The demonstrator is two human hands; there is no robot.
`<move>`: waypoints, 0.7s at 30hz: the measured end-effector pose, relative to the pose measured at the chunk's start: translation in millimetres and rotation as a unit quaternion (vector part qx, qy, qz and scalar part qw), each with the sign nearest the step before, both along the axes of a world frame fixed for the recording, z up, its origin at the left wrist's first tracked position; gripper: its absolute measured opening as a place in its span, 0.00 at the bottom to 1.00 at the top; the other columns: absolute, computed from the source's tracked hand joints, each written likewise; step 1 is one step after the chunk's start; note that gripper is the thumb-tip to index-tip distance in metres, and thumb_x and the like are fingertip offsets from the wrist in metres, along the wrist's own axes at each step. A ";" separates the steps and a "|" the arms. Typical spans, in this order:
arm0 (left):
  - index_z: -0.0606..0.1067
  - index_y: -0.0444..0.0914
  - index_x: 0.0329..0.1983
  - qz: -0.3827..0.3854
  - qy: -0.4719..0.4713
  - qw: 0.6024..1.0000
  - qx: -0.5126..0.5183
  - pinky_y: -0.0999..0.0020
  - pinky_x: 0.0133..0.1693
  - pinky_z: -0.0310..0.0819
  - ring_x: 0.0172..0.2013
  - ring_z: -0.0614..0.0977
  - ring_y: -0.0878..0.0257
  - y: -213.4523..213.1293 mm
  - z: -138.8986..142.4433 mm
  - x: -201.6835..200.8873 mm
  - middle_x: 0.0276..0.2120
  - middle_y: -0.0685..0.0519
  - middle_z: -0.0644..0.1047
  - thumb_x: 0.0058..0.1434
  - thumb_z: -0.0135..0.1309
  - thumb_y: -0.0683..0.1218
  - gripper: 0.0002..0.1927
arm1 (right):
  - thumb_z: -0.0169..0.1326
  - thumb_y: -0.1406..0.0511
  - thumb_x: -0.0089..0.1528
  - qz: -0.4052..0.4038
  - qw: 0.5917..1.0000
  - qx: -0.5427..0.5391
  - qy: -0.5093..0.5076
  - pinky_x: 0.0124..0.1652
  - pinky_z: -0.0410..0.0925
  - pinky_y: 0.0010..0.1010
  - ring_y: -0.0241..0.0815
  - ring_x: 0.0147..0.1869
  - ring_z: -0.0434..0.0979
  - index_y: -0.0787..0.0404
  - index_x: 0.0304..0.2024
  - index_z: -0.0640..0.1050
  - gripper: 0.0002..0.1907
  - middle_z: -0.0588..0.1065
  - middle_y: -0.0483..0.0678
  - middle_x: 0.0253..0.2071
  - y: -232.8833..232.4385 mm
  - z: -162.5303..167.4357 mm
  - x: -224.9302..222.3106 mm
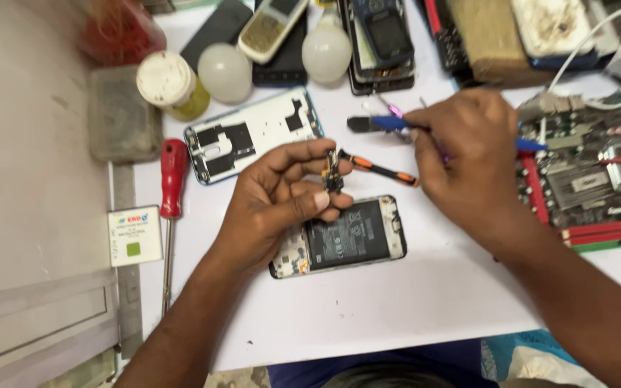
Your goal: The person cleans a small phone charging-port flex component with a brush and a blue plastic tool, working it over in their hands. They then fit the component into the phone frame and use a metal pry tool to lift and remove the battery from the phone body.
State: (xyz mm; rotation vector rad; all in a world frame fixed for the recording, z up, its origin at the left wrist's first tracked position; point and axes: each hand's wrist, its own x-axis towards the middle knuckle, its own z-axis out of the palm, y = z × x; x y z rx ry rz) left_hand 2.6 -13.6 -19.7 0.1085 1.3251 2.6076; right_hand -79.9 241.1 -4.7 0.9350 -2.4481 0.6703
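Fingers of the left hand (282, 194) curl up, pinching a small dark phone part (333, 176) above the opened smartphone (346, 236). The right hand (468, 154) arches over the table (397, 309), closed around a blue-handled tool (386, 123).

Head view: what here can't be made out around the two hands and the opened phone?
- Small dark part pinched by left hand: too small to identify.
- Right hand: its fingers hide how it grips the blue-handled tool.
- Opened phone: left end covered by the left hand.
- Circuit board: cut off by the right edge.
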 end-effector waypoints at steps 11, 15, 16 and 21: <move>0.67 0.28 0.66 0.001 -0.023 1.000 -0.015 0.68 0.46 0.83 0.46 0.85 0.56 -1.0 -24.5 -7.9 0.55 0.38 0.77 0.62 0.54 0.30 0.27 | 0.55 0.72 0.62 -0.003 0.999 0.008 -0.036 0.60 0.59 0.49 0.54 0.57 0.72 0.59 0.48 0.81 0.12 0.77 0.48 0.46 -6.7 -12.5 -1.1; 0.67 0.29 0.65 0.009 -0.025 0.999 -0.019 0.68 0.46 0.83 0.46 0.85 0.56 0.0 -26.5 -13.1 0.54 0.38 0.77 0.62 0.54 0.30 0.27 | 0.55 0.72 0.61 0.037 0.997 -0.044 -0.048 0.58 0.63 0.46 0.53 0.57 0.72 0.62 0.50 0.79 0.14 0.77 0.51 0.48 -8.4 -8.8 -2.6; 0.67 0.29 0.65 0.011 -0.025 0.999 -0.018 0.68 0.46 0.84 0.45 0.85 0.56 1.4 -26.4 -13.6 0.53 0.38 0.78 0.62 0.54 0.30 0.27 | 0.55 0.72 0.61 0.053 0.995 -0.057 -0.054 0.56 0.64 0.46 0.53 0.56 0.72 0.63 0.51 0.79 0.15 0.77 0.51 0.48 -9.4 -6.2 -2.0; 0.67 0.29 0.66 -0.013 -0.004 1.000 -0.021 0.69 0.46 0.84 0.45 0.85 0.58 10.3 -22.0 -16.5 0.51 0.42 0.77 0.63 0.55 0.31 0.27 | 0.56 0.70 0.60 0.139 0.975 -0.076 -0.155 0.55 0.68 0.44 0.54 0.59 0.74 0.63 0.57 0.75 0.22 0.75 0.56 0.53 -11.4 17.6 9.7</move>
